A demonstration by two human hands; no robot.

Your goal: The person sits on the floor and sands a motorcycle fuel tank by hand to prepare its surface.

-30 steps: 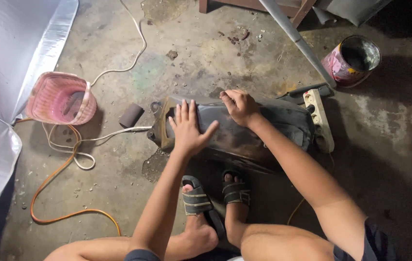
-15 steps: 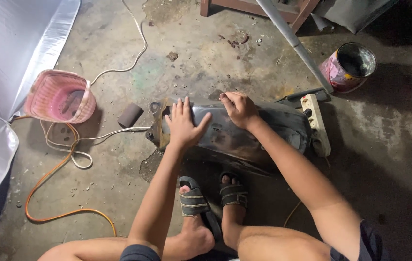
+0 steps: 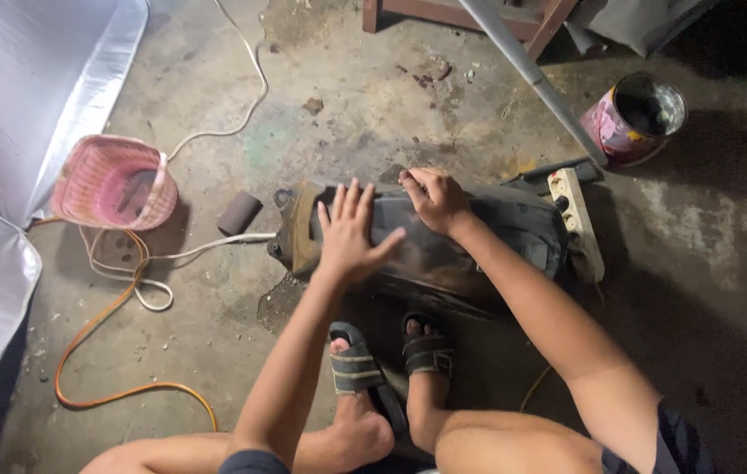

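The dark, worn metal housing lies on its side on the concrete floor, just ahead of the person's sandalled feet. The left hand presses flat on its top, fingers spread, grasping nothing. The right hand is clenched around something small at the housing's far upper edge; what it is cannot be told. To work well here, the flat palm should bear down steadily so the housing does not rock. A white power strip lies touching the housing's right end; a pink basket sits well apart toward the floor's left edge.
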